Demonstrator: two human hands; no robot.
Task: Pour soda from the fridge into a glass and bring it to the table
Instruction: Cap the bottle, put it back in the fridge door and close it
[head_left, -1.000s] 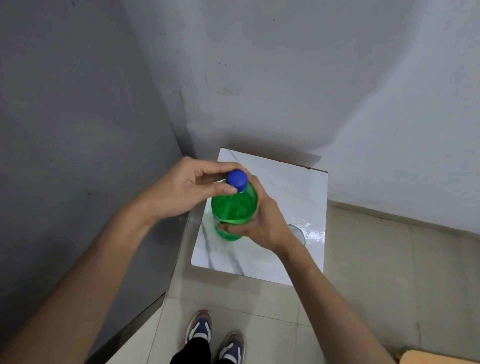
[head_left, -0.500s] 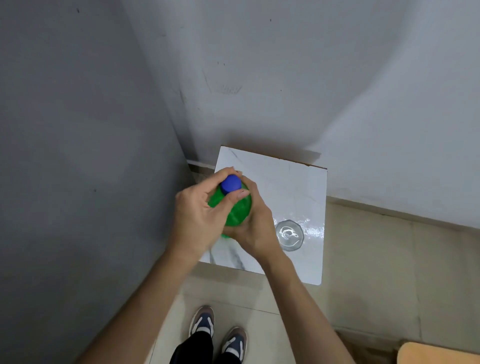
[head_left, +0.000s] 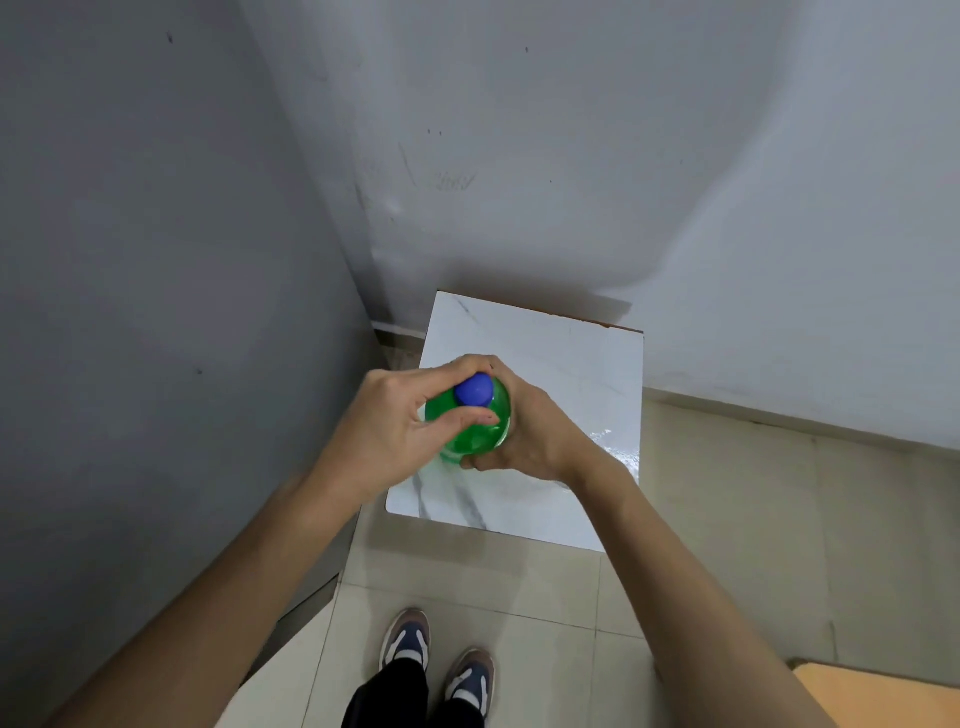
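Observation:
A green soda bottle (head_left: 475, 434) with a blue cap (head_left: 474, 389) is held upright over a small white marble-topped table (head_left: 550, 353). My right hand (head_left: 530, 436) wraps around the bottle's body from the right. My left hand (head_left: 389, 431) comes from the left, with its thumb and fingers pinched around the cap. The glass on the table is hidden behind my right wrist; only wet glints (head_left: 618, 452) show there.
A grey panel (head_left: 156, 260) stands close on the left and a white wall (head_left: 623, 156) runs behind the table. Tiled floor (head_left: 753, 519) lies to the right. My shoes (head_left: 436, 660) are below, and a wooden corner (head_left: 883, 696) shows at bottom right.
My left hand has swung round onto the cap, closing thumb and fingers over it. The glass, seen beside my right wrist half a second ago, is now covered by that wrist.

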